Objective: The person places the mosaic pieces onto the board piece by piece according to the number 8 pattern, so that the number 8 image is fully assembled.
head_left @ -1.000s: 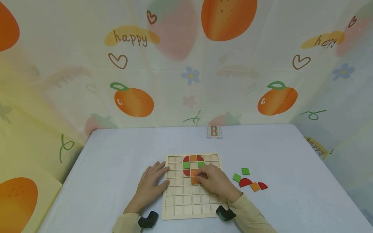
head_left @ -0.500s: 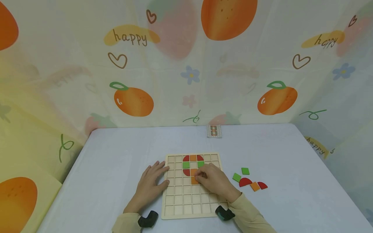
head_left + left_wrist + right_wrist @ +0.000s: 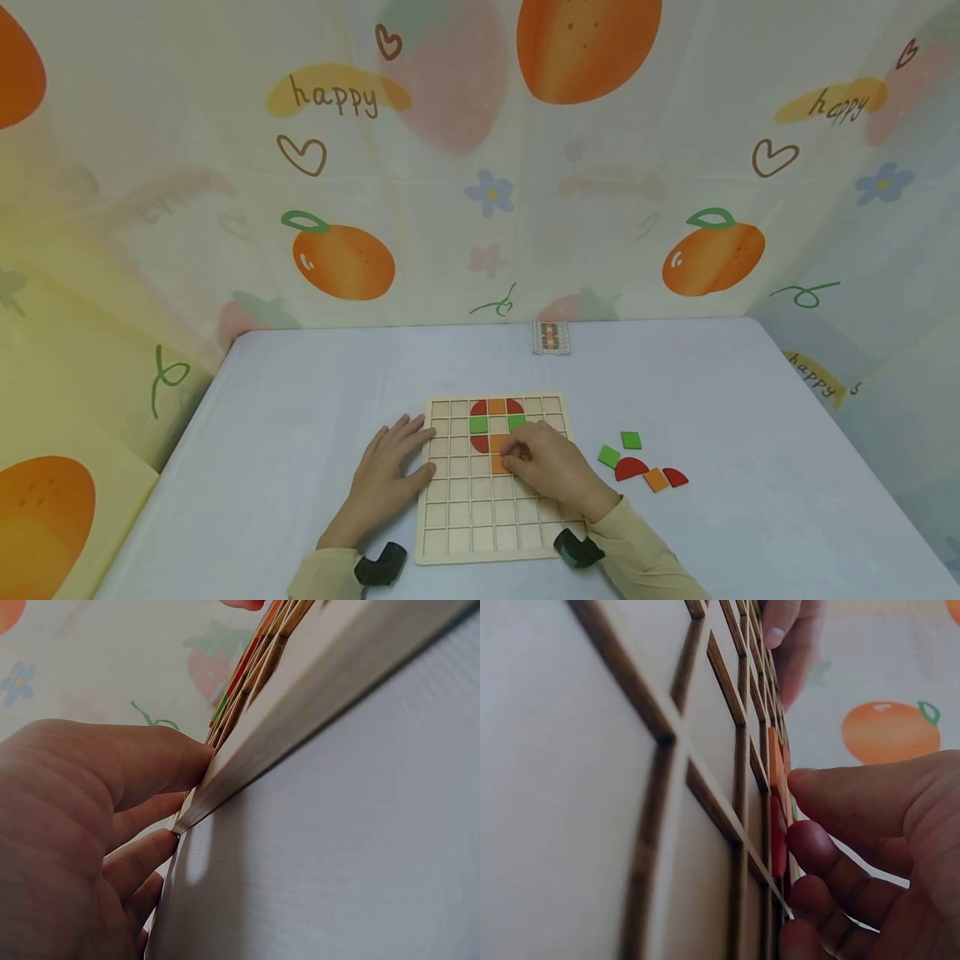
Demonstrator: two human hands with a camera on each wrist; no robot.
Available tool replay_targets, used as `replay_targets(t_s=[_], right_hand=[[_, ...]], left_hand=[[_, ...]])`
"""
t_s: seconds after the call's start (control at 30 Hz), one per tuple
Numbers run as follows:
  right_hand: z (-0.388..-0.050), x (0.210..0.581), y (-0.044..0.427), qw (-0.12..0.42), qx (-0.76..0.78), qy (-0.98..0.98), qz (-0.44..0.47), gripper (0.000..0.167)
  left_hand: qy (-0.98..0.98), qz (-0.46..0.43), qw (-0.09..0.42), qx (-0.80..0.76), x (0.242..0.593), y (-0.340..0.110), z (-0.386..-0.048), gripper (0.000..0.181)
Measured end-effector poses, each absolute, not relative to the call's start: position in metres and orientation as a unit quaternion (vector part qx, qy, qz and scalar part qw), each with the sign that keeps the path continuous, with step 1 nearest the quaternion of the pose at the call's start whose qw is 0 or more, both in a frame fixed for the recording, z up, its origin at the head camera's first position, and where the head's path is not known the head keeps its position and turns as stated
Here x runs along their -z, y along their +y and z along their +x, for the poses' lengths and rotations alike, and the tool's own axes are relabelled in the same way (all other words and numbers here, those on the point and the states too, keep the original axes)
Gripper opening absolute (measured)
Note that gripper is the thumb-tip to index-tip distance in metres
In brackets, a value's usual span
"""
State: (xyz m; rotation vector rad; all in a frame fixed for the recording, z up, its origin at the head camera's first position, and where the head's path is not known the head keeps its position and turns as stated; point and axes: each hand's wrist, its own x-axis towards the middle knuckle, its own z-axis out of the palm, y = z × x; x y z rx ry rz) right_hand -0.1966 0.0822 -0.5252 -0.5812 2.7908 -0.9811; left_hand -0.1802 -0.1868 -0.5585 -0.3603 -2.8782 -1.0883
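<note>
The wooden grid board (image 3: 457, 515) lies flat, with red, orange and green pieces in its upper cells. My left hand (image 3: 392, 471) rests at the board's left edge, fingers spread; in the left wrist view, the thumb and fingertips of this hand (image 3: 82, 802) touch that edge. Over the cells right of the orange pieces (image 3: 498, 463), my right hand (image 3: 558, 468) has its fingers curled. The right wrist view shows a red piece (image 3: 778, 838) against the index fingertip of this hand (image 3: 877, 847), beside an orange piece (image 3: 775, 761) near the thumb. Part of the red piece is hidden.
Right of the board lie loose green (image 3: 631, 440), red (image 3: 631, 469) and orange (image 3: 656, 480) pieces. A small patterned card (image 3: 551, 337) is at the table's far edge. Dark devices (image 3: 381, 565) sit by both wrists.
</note>
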Motion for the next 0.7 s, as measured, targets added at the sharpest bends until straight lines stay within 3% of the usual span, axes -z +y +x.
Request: replay_targets(t_s=[0.4, 0.7], right_hand=[[-0.201, 0.498, 0.107, 0.079, 0.41, 0.89, -0.18, 0.013], [-0.202, 0.463, 0.14, 0.04, 0.436, 0.889, -0.137, 0.011]], left_hand=[[-0.928, -0.118, 0.023, 0.352, 0.559, -0.187, -0.181, 0.051], [-0.929, -0.12, 0.023, 0.35, 0.562, -0.188, -0.182, 0.05]])
